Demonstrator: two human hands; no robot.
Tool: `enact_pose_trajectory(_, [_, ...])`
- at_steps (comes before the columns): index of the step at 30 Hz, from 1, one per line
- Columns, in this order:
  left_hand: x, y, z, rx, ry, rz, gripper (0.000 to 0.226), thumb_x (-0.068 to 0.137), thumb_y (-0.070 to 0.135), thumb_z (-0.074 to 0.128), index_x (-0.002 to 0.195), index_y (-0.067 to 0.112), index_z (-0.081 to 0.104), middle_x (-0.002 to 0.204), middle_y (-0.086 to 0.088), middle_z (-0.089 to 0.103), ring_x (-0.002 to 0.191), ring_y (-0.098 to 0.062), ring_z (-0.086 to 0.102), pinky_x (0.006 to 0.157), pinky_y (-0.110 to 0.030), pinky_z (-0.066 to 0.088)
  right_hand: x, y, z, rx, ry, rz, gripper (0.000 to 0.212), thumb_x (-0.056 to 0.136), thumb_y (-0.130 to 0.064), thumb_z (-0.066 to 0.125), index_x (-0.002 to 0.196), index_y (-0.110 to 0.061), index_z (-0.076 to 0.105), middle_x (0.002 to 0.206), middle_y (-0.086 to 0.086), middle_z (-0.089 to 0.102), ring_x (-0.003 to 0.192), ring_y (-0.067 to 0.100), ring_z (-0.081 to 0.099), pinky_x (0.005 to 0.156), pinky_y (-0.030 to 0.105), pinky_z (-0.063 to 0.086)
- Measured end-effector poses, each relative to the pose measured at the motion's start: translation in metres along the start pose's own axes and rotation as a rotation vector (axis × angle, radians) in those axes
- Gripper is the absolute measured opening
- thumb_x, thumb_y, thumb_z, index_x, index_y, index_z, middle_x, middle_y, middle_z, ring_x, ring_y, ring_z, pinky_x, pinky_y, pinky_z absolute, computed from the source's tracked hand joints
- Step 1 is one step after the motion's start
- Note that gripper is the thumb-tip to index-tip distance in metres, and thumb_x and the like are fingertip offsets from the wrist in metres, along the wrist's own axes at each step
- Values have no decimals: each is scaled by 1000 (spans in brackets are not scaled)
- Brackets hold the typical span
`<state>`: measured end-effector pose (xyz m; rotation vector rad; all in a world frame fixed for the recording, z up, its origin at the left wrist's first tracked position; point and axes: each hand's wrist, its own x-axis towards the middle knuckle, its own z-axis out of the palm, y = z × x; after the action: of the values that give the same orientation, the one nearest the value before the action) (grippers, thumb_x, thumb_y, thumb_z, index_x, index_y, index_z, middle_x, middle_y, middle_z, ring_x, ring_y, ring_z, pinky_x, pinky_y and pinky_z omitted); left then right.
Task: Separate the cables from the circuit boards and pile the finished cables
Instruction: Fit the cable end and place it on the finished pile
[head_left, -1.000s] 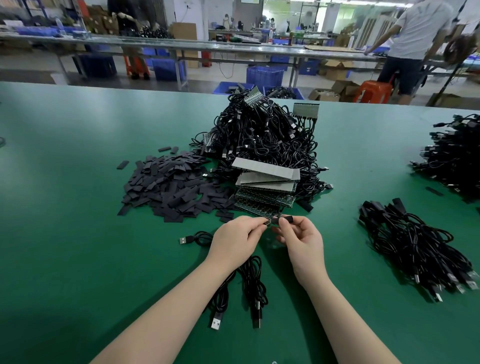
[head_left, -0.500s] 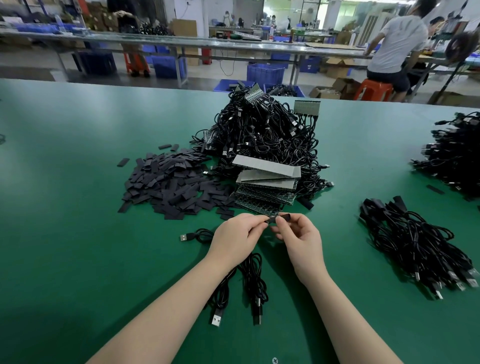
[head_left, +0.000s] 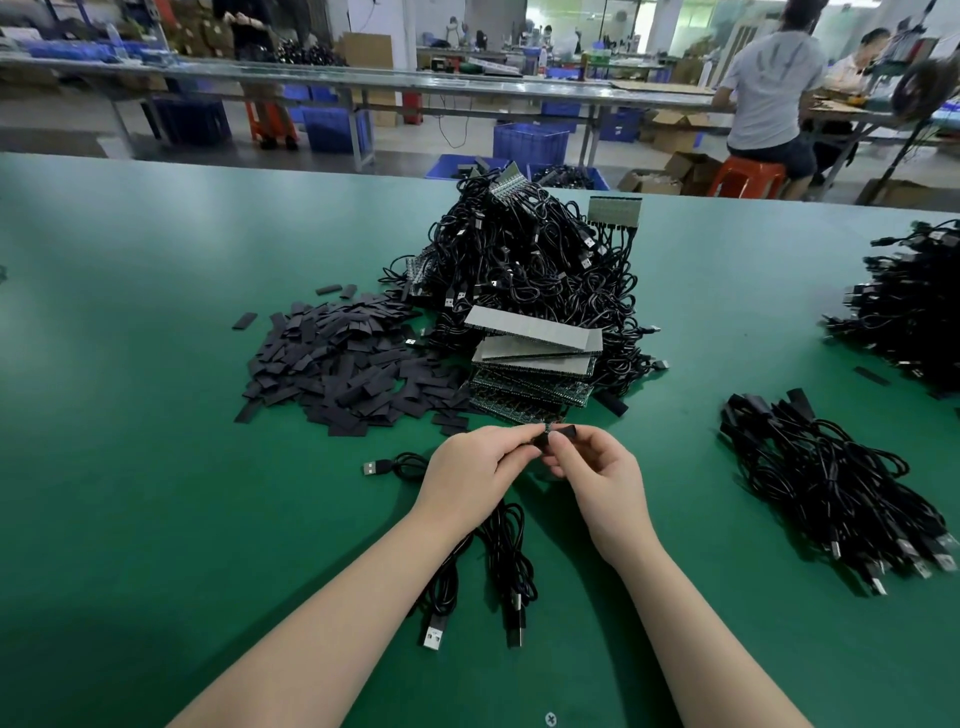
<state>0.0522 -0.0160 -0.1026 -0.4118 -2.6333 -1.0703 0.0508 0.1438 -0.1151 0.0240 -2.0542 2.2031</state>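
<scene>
Green surface (head_left: 130, 415), wide, carrying all stock. At 12 o'clock: tangled heap of unprocessed cables (head_left: 524, 260) with circuit boards attached. Against its near side: stacked circuit boards (head_left: 535, 364). At 10 o'clock: spread of flat black sleeves (head_left: 337, 358). At 3 o'clock: pile of finished cables (head_left: 831, 483), well apart from the hands; further heap (head_left: 914, 301) at 2 o'clock. At 6 o'clock, beneath the forearms: loose cables (head_left: 504, 561), USB plugs toward the viewer. Centre: left hand (head_left: 467, 473) and right hand (head_left: 602, 478), fingers of both curled and pinching one small black cable end (head_left: 558, 435), raised just near the stack. Whether board remains attached: cannot tell. Judged step: detaching or dressing one cable end. Next move likely calls for steady pull apart, then transfer to 3 o'clock pile.
</scene>
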Motion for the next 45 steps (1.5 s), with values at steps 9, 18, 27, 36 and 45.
enact_pose_trajectory(9, [-2, 4, -1, -4, 129, -53, 29, 86, 51, 64, 111, 37, 72, 101, 16, 72, 92, -1, 63, 81, -22, 49, 0, 1, -3, 84, 23, 21, 3, 92, -14, 69, 91, -13, 71, 77, -3, 74, 72, 6, 68, 68, 16, 54])
enact_pose_trajectory(18, [-1, 4, -2, -1, 72, 7, 24, 91, 33, 65, 114, 32, 72, 105, 13, 73, 96, -2, 62, 83, -27, 50, 1, 2, -2, 112, 47, 44, 4, 92, -16, 70, 92, -12, 71, 79, 2, 74, 72, 9, 70, 68, 18, 55])
enact_pose_trajectory(27, [-4, 7, -1, 15, 152, 9, 20, 88, 29, 69, 107, 30, 75, 96, 12, 74, 86, -3, 63, 75, -30, 53, 0, -1, -3, 127, 17, 64, 8, 91, -16, 70, 91, -9, 71, 77, 3, 74, 72, 10, 69, 67, 18, 54])
enact_pose_trajectory(36, [-4, 8, -3, -4, 89, -22, 24, 90, 27, 65, 113, 33, 73, 103, 13, 73, 93, -2, 62, 81, -28, 50, -3, -3, 1, 0, -34, 20, 9, 91, -18, 72, 83, -18, 76, 77, 4, 75, 74, 11, 69, 68, 20, 55])
enact_pose_trajectory(45, [-4, 8, -4, 22, 59, 5, 24, 92, 30, 64, 114, 31, 72, 104, 12, 74, 93, -5, 65, 81, -23, 49, -5, -4, 1, -107, -27, -1, 17, 89, -23, 74, 73, -17, 73, 70, 4, 72, 65, 8, 62, 65, 21, 51])
